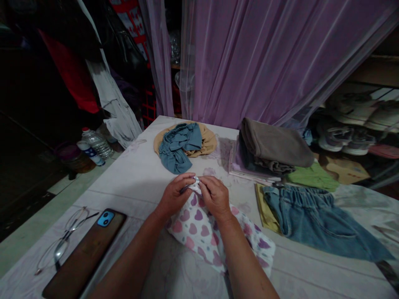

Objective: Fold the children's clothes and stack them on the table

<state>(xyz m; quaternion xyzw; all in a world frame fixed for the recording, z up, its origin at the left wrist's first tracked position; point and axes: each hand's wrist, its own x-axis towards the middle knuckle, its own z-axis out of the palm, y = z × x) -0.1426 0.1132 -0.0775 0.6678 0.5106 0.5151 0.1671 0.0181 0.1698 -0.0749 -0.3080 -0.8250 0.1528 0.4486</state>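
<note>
Head view, and both hands are busy: the left hand (175,194) and the right hand (217,196) meet over the table (129,182), each pinching the bunched white edge of a heart-print cloth (195,226). The cloth trails from the fingers back toward the wearer, running under the right forearm and out beyond it.

Just ahead of the hands, a teal garment (183,143) sits crumpled on a tan cloth (159,136). Ahead and to the right, a brown cloth (277,143) tops a neat folded stack; that much looks finished. Right of the hands, a denim garment (318,216) lies laid out, partly over a yellow cloth (264,211).

So, part way along, I'd judge: the heart-print piece is loose and gathered, not yet flat or folded, and the teal one looks unsorted too. Off to the left, a phone (85,253) lies beside eyeglasses (64,241), both untouched.
</note>
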